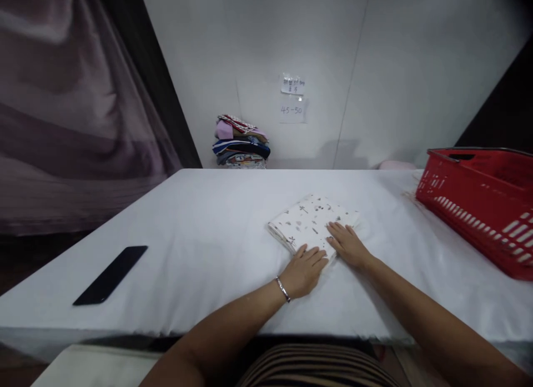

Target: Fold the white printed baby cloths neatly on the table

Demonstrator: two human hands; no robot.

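Observation:
A folded white cloth with small dark prints lies flat on the white table, a little right of centre. My left hand, with a bracelet on its wrist, rests palm down at the cloth's near edge, fingers stretched forward. Beside it my right hand lies flat on the cloth's near right corner, fingers spread. Neither hand grips anything.
A dark phone lies near the table's front left edge. A red plastic basket stands at the right side. A stack of folded clothes sits against the back wall. Two paper notes hang on the wall. A curtain hangs at left.

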